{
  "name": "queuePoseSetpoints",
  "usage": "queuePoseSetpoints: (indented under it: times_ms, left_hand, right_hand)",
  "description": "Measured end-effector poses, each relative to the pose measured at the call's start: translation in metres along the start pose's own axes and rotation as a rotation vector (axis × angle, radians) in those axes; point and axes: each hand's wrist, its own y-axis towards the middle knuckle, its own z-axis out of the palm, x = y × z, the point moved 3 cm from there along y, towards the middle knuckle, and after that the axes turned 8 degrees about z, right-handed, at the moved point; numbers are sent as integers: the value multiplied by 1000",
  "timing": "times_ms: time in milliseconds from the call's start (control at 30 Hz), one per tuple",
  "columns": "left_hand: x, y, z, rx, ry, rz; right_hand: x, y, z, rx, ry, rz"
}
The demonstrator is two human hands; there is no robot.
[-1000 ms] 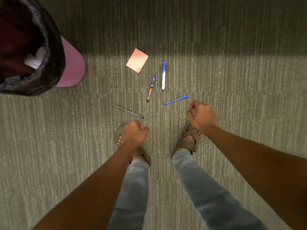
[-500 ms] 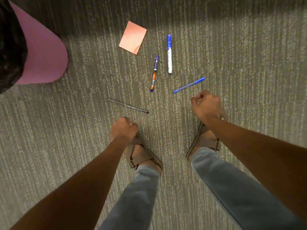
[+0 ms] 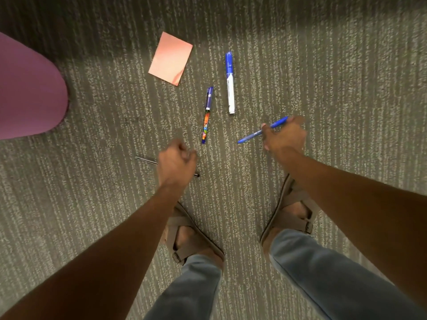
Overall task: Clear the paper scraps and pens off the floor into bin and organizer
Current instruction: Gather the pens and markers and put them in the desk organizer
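On the grey carpet lie an orange paper note (image 3: 171, 57), a blue-capped white marker (image 3: 230, 84) and a patterned purple pen (image 3: 206, 116). My right hand (image 3: 285, 139) is down at the blue pen (image 3: 249, 136), with thumb and fingers pinching its upper half. My left hand (image 3: 176, 165) is curled into a fist and covers the middle of a thin black pen (image 3: 145, 160). Its fingers sit above the pen's line, and both pen ends show.
The pink side of a bin (image 3: 30, 93) fills the left edge; its opening is out of view. My two sandalled feet (image 3: 191, 236) (image 3: 291, 215) stand just behind the pens. No organizer is in view.
The camera has come closer to the floor. My right hand reached forward onto the blue pen and took hold of it. My left fist moved forward over the thin black pen.
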Motion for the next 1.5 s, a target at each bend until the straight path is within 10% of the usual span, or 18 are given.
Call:
queuePoseSetpoints:
  times_ms: [400, 833, 1500]
  left_hand:
    - [-70, 56, 35, -1, -55, -127]
    - [-91, 11, 26, 300, -854, -291]
    - [-81, 5, 27, 419, -845, -253]
  right_hand:
    - [13, 1, -6, 216, 172, -93]
    - [40, -39, 0, 560, 298, -103]
    - [32, -41, 1, 632, 308, -109]
